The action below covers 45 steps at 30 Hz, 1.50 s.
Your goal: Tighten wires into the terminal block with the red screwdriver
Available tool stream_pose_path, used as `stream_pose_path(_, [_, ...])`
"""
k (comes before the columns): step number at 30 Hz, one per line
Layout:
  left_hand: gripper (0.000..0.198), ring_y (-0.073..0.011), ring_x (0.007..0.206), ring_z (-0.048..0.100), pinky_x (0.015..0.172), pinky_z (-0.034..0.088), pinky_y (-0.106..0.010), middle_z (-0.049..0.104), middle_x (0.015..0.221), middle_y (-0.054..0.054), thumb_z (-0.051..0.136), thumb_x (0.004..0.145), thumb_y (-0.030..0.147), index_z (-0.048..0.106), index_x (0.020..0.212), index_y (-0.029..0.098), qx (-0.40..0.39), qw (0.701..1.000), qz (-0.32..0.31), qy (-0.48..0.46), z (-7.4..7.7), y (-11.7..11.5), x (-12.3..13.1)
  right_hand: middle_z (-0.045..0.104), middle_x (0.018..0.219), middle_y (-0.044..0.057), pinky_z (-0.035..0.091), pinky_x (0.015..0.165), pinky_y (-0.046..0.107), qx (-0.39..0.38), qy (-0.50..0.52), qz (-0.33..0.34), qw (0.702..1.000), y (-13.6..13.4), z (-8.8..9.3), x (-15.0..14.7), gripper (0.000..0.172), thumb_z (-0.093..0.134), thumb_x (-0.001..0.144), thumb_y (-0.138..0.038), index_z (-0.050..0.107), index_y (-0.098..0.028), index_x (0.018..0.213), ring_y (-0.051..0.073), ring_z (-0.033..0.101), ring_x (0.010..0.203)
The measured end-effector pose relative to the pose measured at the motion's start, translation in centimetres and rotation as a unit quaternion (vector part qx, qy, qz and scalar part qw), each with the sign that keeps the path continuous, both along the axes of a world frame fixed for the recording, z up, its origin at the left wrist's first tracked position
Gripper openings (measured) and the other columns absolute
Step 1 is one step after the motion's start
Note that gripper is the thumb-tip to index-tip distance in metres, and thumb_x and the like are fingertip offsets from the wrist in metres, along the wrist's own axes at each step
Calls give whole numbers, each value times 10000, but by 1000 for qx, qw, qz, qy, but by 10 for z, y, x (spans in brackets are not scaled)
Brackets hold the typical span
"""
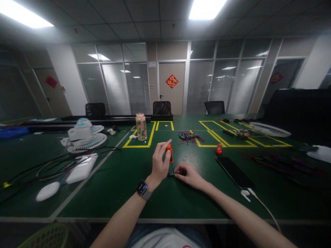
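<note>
My left hand (160,162), with a smartwatch (143,189) on its wrist, grips the orange handle of a screwdriver (170,151). The tool stands nearly upright, its thin shaft pointing down to a small green circuit board (172,174) on the table. Pinched round the right end of that board are the fingers of my right hand (188,175), which rest low by the tabletop. Part of the board is hidden by the hands. Whether the shaft's tip touches it is too small to tell.
Beyond my hands lies a pile of wired boards (190,136). A water bottle (141,127) stands at the back left, near white fans (86,136). To the right are a small red object (219,148), a phone (235,172) and a cable (266,208). More wires (281,163) lie further right.
</note>
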<state>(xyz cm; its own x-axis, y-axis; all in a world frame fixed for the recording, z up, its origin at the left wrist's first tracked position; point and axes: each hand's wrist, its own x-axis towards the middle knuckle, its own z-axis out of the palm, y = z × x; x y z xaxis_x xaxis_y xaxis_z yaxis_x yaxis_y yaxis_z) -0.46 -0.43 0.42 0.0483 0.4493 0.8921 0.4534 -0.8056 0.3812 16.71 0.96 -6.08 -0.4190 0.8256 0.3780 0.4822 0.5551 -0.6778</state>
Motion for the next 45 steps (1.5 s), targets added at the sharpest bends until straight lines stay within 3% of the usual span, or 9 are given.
stream_pose_path(3, [335, -165, 953, 582, 835, 487, -295, 592, 1026, -68, 387, 982, 196, 563, 1267, 202, -1, 1000, -7, -2, 0, 0, 0, 595, 748, 2, 434, 644, 246, 1, 4, 1, 1000, 0, 0, 0, 102, 650, 731, -85, 649, -165, 795, 145, 552, 694])
stream_pose_path(9, [262, -142, 864, 554, 799, 483, -269, 524, 934, -31, 534, 934, 236, 623, 1179, 214, 11, 1000, 19, -9, -1, 2, 0, 592, 742, 4, 420, 632, 245, -1, 7, 8, 1000, 0, -1, 0, 98, 646, 734, -84, 652, -153, 804, 145, 544, 686])
stream_pose_path(15, [355, -147, 941, 569, 825, 487, -271, 552, 1030, -57, 423, 964, 167, 547, 1293, 213, 5, 1000, -10, 4, -1, 2, 0, 590, 740, 2, 423, 636, 245, 1, 16, 15, 1000, 2, -3, 1, 101, 642, 733, -83, 647, -153, 805, 144, 545, 684])
stream_pose_path(24, [248, -138, 824, 537, 749, 490, -267, 490, 911, -18, 621, 887, 259, 647, 1132, 233, 44, 999, 28, -4, 0, 3, 2, 587, 738, -4, 427, 627, 241, -6, 4, 3, 1000, 0, 0, 0, 118, 648, 722, -68, 644, -161, 794, 139, 542, 677])
stream_pose_path(33, [305, -162, 951, 587, 841, 488, -299, 603, 1022, -63, 414, 975, 196, 584, 1227, 208, 9, 1000, -27, 3, -1, 2, 0, 590, 739, -5, 427, 629, 242, -10, 0, -1, 1000, 1, -1, 0, 106, 659, 724, -82, 652, -162, 793, 140, 545, 681])
stream_pose_path(39, [240, -150, 872, 574, 781, 497, -272, 551, 939, -35, 558, 926, 273, 645, 1146, 233, 32, 999, 4, -4, -1, 3, 1, 589, 736, -3, 417, 619, 240, -4, -2, -1, 1000, 0, 0, 0, 106, 655, 728, -82, 655, -161, 799, 141, 542, 676])
stream_pose_path(45, [306, -164, 974, 608, 859, 496, -300, 633, 1044, -76, 409, 980, 194, 584, 1230, 201, 1, 999, -41, -8, -1, 2, 0, 591, 737, -6, 422, 622, 238, 1, 0, 1, 1000, 1, -1, -1, 103, 653, 728, -84, 650, -167, 790, 140, 545, 682])
